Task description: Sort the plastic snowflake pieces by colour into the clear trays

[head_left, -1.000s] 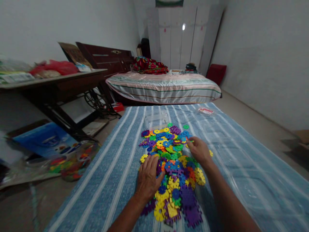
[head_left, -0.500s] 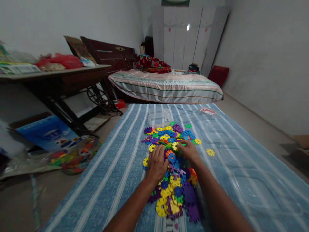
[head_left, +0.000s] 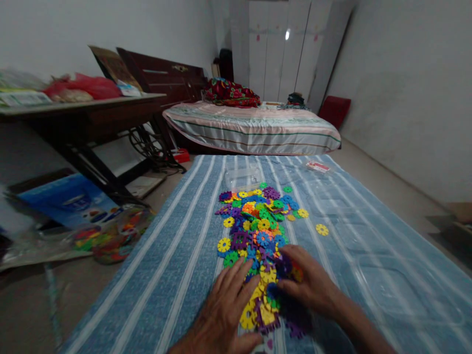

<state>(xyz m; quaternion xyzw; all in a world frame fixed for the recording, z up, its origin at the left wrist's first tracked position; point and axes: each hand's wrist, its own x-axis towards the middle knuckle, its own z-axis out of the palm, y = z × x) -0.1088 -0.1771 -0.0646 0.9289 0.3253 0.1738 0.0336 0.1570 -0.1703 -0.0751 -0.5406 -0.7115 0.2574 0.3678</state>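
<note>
A long pile of toothed plastic building discs (head_left: 263,223) in yellow, blue, green, orange and purple lies on the striped blue cloth (head_left: 177,246). My left hand (head_left: 230,305) rests at the pile's near left side, fingers stretched forward over its edge beside yellow pieces. On the near right side is my right hand (head_left: 313,282), with thumb and fingers apart around purple and orange pieces; whether it touches them I cannot tell. Square purple pieces (head_left: 267,319) lie at the near end, partly in shadow. A single yellow disc (head_left: 322,229) sits apart on the right.
A clear plastic box (head_left: 243,177) stands behind the pile. Clear lids or trays (head_left: 391,280) lie on the right, with a red and white card (head_left: 317,166) farther back. A sewing machine table (head_left: 110,105) is at left, and a bed (head_left: 254,128) stands beyond.
Both hands have drawn back toward me from the middle of the pile to its near end. The middle pieces are uncovered, and a square purple piece now shows there. The view has tilted slightly down.
</note>
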